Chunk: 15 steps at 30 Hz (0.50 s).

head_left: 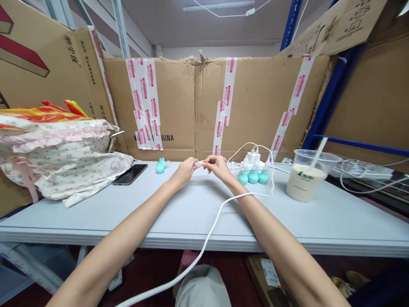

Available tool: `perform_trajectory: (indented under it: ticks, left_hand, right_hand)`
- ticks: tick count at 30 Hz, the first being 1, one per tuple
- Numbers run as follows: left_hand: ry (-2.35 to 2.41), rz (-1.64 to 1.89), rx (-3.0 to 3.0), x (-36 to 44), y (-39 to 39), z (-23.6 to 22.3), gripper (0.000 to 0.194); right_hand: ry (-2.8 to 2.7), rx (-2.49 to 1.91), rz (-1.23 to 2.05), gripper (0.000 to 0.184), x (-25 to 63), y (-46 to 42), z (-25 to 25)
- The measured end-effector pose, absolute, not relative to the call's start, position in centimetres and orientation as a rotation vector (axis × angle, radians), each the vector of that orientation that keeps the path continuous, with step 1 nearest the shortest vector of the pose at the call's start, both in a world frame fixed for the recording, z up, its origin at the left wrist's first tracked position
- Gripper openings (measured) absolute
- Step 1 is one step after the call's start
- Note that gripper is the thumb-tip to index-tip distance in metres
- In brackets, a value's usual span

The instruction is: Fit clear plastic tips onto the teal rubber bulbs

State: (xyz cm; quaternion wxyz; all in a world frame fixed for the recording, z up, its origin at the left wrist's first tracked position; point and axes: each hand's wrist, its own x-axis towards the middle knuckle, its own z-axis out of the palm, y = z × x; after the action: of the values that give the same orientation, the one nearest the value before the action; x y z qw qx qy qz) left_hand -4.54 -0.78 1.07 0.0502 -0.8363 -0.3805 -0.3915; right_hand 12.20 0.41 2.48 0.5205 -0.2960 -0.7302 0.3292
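My left hand [185, 169] and my right hand [217, 165] meet at the far middle of the pale table [198, 221]. Both pinch a small whitish piece [198, 163] between their fingertips. A white cable [204, 243] runs from near my right wrist down over the table's front edge. Just right of my right hand stand three small teal devices [253, 176] with white plugs and cables in their tops. One more teal device [160, 166] lies to the left of my left hand.
A black phone [130, 174] lies beside a heap of flowered cloth [60, 157] at the left. A plastic cup of milky drink [308, 175] with a straw stands at the right. Taped cardboard [204, 106] walls the back. A power strip [361, 170] sits far right.
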Motion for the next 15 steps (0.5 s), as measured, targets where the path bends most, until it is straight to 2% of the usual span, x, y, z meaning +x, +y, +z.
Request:
perform_trajectory:
  ticks: [6,11,15]
  left_hand:
    - [-1.156,-1.051,-2.726,-4.7,-0.9,0.7,0.022]
    - [-1.247,-1.189,-2.71,-4.5,-0.3,0.3,0.023]
    - [-1.289,-1.153,-2.775,-3.9,-0.5,-0.3,0.028]
  right_hand:
    - [-1.924,-0.796,0.733,0.035,12.9,0.4,2.4]
    - [-1.824,-0.792,0.927,0.035,12.3,0.9,1.5]
    - [-1.766,-0.86,1.063,0.044,11.7,0.9,0.7]
